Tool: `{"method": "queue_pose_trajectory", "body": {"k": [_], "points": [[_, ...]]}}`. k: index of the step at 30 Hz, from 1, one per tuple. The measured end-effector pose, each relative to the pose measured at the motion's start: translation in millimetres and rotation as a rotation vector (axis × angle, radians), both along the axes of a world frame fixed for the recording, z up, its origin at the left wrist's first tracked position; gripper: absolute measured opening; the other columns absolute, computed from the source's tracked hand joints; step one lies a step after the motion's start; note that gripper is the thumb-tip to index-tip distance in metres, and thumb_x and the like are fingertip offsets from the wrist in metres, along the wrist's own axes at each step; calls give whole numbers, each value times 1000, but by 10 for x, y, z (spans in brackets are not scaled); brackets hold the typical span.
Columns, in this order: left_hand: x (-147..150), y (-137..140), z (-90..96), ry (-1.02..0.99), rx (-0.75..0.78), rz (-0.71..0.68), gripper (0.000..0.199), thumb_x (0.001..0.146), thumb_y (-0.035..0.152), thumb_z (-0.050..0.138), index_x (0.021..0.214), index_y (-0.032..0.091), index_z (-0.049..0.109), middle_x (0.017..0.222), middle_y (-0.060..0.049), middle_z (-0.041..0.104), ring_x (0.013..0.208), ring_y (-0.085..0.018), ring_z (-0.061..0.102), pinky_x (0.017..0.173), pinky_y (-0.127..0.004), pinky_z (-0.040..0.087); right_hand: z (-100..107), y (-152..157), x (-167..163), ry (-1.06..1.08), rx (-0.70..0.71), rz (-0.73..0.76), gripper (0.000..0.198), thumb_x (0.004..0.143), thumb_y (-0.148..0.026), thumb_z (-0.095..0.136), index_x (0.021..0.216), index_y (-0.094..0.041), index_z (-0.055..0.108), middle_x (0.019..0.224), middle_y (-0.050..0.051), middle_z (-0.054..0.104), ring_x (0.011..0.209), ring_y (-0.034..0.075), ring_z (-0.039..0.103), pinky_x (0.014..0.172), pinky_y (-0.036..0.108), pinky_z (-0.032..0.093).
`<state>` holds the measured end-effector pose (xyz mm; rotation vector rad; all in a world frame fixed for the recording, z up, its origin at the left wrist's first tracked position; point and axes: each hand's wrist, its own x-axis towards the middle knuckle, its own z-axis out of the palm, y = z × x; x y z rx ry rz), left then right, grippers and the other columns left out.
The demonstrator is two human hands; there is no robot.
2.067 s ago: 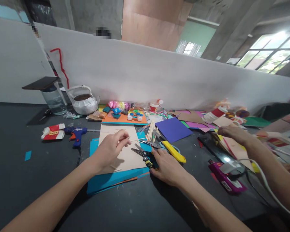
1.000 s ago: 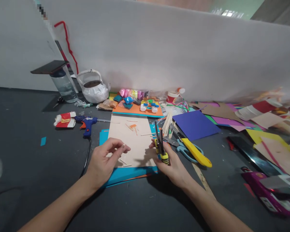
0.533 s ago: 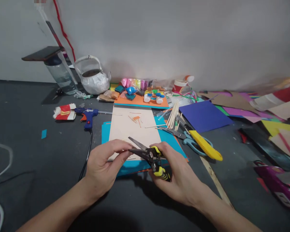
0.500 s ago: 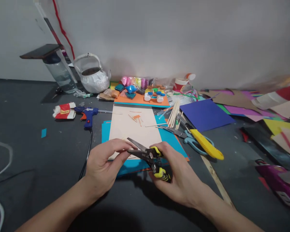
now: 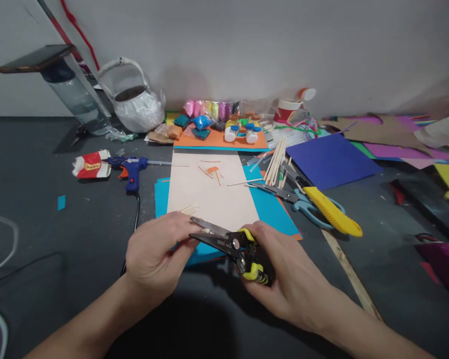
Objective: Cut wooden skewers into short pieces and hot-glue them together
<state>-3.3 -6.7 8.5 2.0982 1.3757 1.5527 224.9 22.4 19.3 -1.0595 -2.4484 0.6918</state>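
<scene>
My right hand is wrapped round the black and yellow handles of a pair of shears, whose blades are parted and point left. The fingers of my left hand are pinched together right at the blade tips. A small pale bit shows between the blades, but what the pinch holds is mostly hidden. Beneath both hands lies a cream sheet on blue sheets. Short thin sticks rest on the cream sheet just beyond my left hand, and orange scraps lie farther up.
To the left are a blue glue gun, a white kettle-shaped pot and a tilted water bottle. On the right are wooden sticks, blue-handled scissors, a yellow cutter and a dark blue sheet. Colourful clay packs stand at the back.
The view has shifted slightly. The thin sticks beyond my left hand are now more exposed. Both hands keep their grips, and the shears stay parted at the left fingertips.
</scene>
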Motion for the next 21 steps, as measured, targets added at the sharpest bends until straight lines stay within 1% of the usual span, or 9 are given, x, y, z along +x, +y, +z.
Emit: {"method": "queue_pose_trajectory", "body": {"k": [4,10,14,16,18,21], "points": [[-6,5,19,15,30,5,29,82,3,61,96,28,68,88,3,78,80,-15,74,73,-25,59,8,17,-8,22,-42,2,40,76,-16,62,112,-24,48,100,8,63,89,24,61,74,35,49],[-24,3,36,119,7,53,27,83,5,61,94,28,68,81,4,77,74,-15,74,65,-23,57,23,23,-15,-4,-26,-2,36,75,-17,60,108,-23,49,95,7,63,85,24,60,72,35,48],[-14,18,28,90,9,51,25,83,6,62,92,28,71,81,4,78,76,-16,75,71,-24,59,21,6,-6,-5,-38,-6,36,74,-16,59,108,-23,50,94,7,64,83,24,61,71,35,48],[-6,24,23,87,16,35,27,83,4,61,93,28,70,82,5,78,77,-15,75,73,-22,59,15,-1,2,-8,-31,-9,39,72,-15,58,109,-23,49,93,6,65,82,24,61,70,34,47],[3,23,15,93,8,25,29,82,3,61,94,28,68,83,6,77,76,-13,75,71,-19,57,7,-6,11,-17,-10,-8,41,70,-13,57,109,-23,49,92,6,65,81,24,61,69,33,46],[24,10,-6,76,-40,31,24,84,4,62,91,27,66,84,7,77,76,-10,73,71,-16,55,-12,-7,28,-41,38,-11,39,69,-14,55,106,-23,49,92,7,65,78,23,60,66,32,45]]}}
